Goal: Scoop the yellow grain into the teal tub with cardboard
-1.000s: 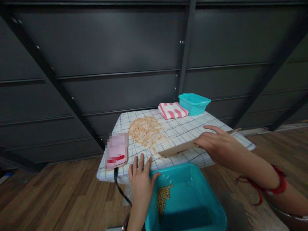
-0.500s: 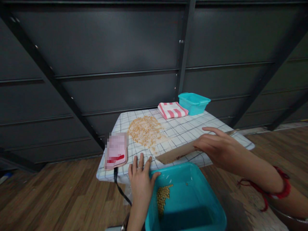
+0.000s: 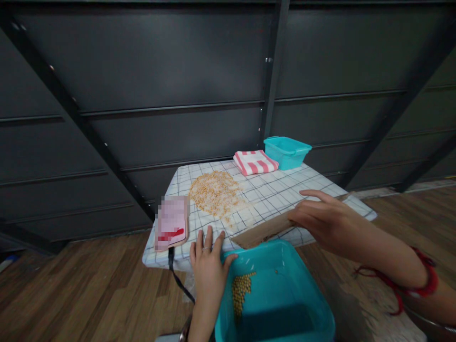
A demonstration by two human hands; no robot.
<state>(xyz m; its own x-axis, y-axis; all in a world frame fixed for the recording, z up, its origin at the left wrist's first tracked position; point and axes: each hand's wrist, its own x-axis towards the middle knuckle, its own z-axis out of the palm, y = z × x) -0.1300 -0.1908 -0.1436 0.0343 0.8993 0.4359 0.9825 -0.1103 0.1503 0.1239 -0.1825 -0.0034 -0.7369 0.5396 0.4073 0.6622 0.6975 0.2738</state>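
Head view, nearest: a deep teal plastic tub (image 3: pixel 285 289) holding yellowish beans (image 3: pixel 242 289). At its far-left corner, the left hand (image 3: pixel 208 271) spreads its fingers wide. Along its far rim I see a flat brown cardboard strip (image 3: pixel 263 231) pinched by the right hand (image 3: pixel 322 217), long axis slanting away rightward, left end near the left hand. Past tub and strip lies a loose pile of yellow beans and white grains (image 3: pixel 214 192), nearer the left hand; well beyond the tub, a pink-and-white striped towel (image 3: pixel 255 163) and small turquoise basket (image 3: pixel 288 154).

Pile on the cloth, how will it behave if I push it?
The pile will probably spread rather than slide whole, since its pieces lie loose. The rounded yellow beans may roll; the finer white grains would probably drag instead.
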